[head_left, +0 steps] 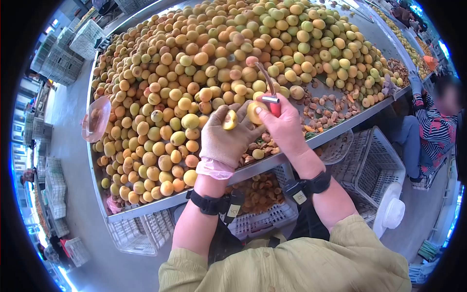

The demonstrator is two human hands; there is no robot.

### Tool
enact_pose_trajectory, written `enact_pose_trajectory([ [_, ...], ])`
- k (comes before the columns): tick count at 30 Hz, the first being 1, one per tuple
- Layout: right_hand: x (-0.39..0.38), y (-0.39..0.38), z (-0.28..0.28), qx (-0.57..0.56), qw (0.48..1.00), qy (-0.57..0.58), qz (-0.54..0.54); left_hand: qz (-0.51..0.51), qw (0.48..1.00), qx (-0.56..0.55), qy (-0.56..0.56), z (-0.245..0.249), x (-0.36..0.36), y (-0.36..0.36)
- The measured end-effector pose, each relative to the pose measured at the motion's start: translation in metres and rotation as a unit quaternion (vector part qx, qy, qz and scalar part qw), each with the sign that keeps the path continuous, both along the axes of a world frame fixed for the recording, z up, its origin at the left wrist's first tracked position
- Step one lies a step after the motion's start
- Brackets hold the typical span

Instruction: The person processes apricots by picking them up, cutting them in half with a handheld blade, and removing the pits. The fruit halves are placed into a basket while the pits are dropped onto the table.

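My left hand (227, 138), in a pale stained glove with a pink cuff, holds an apricot half (229, 120) between thumb and fingers, its cut face up. Beside it, my right hand (282, 121) is bare and closed around a red-handled pitting knife (276, 108). A thin curved piece rises from the metal collar of this tool. The right thumb also presses a second apricot piece (255, 113) close to the left fingertips. Beyond both hands a large heap of whole apricots (194, 63) covers the metal-edged table (311, 143).
Loose pits (323, 108) and scraps lie right of my hands. Below the table edge, a crate of apricot halves (262, 194) stands before me, with an empty grey crate (377, 163) to its right. A person (435, 126) sits at far right. A clear plastic scoop (96, 119) rests at the left edge.
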State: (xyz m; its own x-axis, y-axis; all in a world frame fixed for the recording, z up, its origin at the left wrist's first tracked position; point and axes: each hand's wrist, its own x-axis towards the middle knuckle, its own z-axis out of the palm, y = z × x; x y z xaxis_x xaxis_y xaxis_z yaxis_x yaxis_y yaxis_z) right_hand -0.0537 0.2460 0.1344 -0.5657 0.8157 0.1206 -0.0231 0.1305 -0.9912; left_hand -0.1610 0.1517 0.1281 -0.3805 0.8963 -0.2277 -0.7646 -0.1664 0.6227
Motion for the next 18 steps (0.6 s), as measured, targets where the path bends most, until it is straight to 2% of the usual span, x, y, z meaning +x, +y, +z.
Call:
enact_pose_trajectory([
  [1,-0.001,-0.005,-0.001,0.0,1.0,-0.001,0.0,-0.023,0.959,-0.056,0.277,-0.002,0.003,0.0],
  [2,-0.002,-0.009,-0.003,0.011,1.0,-0.014,0.008,-0.044,0.84,-0.107,0.531,-0.003,0.005,0.0],
  [3,-0.004,-0.011,-0.004,0.023,0.999,-0.027,0.018,-0.043,0.84,-0.106,0.531,-0.009,0.003,0.001],
  [4,-0.003,-0.01,-0.002,0.041,0.998,-0.051,0.024,-0.039,0.912,-0.09,0.397,-0.016,0.001,0.002],
  [5,-0.001,-0.009,0.0,0.041,0.997,-0.051,0.027,-0.033,0.964,-0.072,0.254,-0.021,0.0,0.002],
  [6,0.001,-0.006,0.003,0.038,0.997,-0.068,0.02,-0.031,0.964,-0.074,0.253,-0.018,-0.001,0.001],
  [7,0.001,-0.003,0.004,0.035,0.996,-0.085,0.011,-0.034,0.991,-0.03,0.126,-0.015,-0.002,0.001],
  [8,0.0,0.0,0.0,0.062,0.998,-0.004,0.021,-0.036,0.999,0.015,-0.003,-0.01,-0.003,0.001],
  [9,0.002,-0.001,0.004,0.062,0.998,-0.006,0.022,-0.037,0.989,0.059,-0.133,-0.008,-0.004,0.0],
  [10,0.005,-0.001,0.013,0.064,0.993,-0.039,0.088,-0.132,0.969,0.1,-0.184,-0.017,-0.012,-0.002],
  [11,0.007,-0.001,0.019,0.066,0.984,-0.072,0.152,-0.131,0.969,0.101,-0.183,-0.02,-0.013,-0.002],
  [14,0.007,-0.002,0.017,0.171,0.968,-0.097,0.153,-0.081,0.995,0.039,0.031,-0.02,-0.007,-0.003],
  [15,0.007,0.0,0.016,0.219,0.956,-0.109,0.161,-0.064,0.993,0.017,0.103,-0.02,-0.005,-0.003],
  [18,0.009,0.001,0.015,0.211,0.954,-0.13,0.167,-0.009,0.948,-0.049,0.315,-0.017,-0.001,-0.003],
])
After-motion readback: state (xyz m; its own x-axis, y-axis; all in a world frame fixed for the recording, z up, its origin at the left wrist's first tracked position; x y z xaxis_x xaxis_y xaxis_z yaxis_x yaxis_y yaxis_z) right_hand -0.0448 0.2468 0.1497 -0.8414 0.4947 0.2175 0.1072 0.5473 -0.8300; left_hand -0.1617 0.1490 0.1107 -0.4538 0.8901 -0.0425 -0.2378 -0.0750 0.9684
